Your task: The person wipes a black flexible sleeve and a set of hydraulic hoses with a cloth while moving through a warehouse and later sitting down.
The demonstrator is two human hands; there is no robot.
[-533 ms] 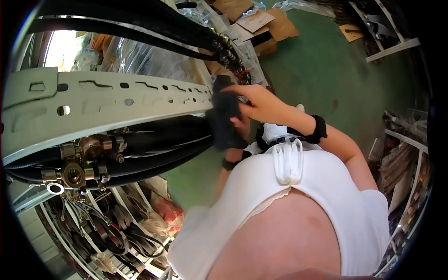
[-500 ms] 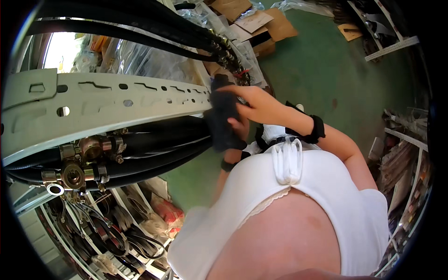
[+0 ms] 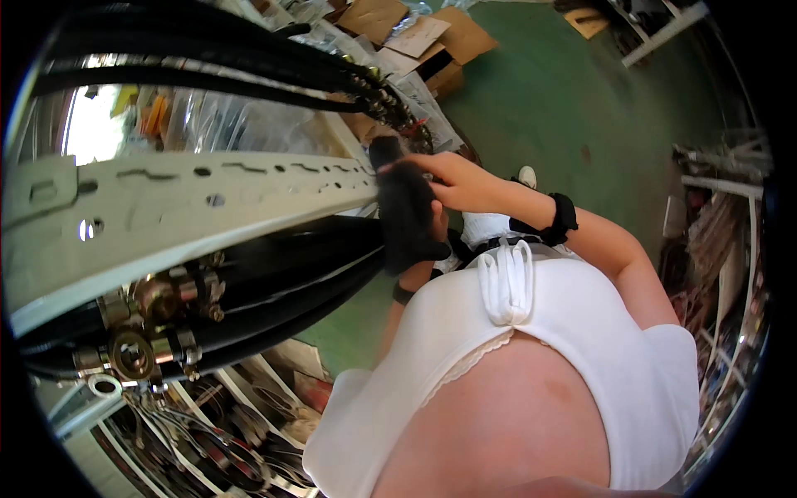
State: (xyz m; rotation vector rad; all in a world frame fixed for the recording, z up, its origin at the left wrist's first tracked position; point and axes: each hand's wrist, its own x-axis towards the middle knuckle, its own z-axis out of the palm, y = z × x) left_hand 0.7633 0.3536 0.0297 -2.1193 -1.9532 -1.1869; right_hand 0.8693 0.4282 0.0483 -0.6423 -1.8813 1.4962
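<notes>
A black, soft cloth-like piece (image 3: 405,212) hangs upright beside the end of a pale slotted metal beam. Its outline is smeared, so its exact kind is unclear. My right hand (image 3: 452,178) is closed at its upper right edge, the fingertips partly lost against the dark material. Behind and below the piece is my left hand (image 3: 438,221), mostly covered by it; a bit of skin shows along its right side. That hand's fingers are hidden. A black band (image 3: 564,222) circles my right wrist, and a dark band (image 3: 403,293) is on my left.
The slotted beam (image 3: 224,195) runs in from the left towards my hands. Thick black hoses (image 3: 307,257) with brass fittings (image 3: 133,355) lie below it, and more hoses (image 3: 207,58) above. Cardboard boxes (image 3: 465,37) sit at the back; loaded shelves (image 3: 706,249) stand at right.
The view has shifted slightly, and the beam and hoses appear lower at the left. My right hand stays at the black piece's edge; less of my left hand's fingers shows.
</notes>
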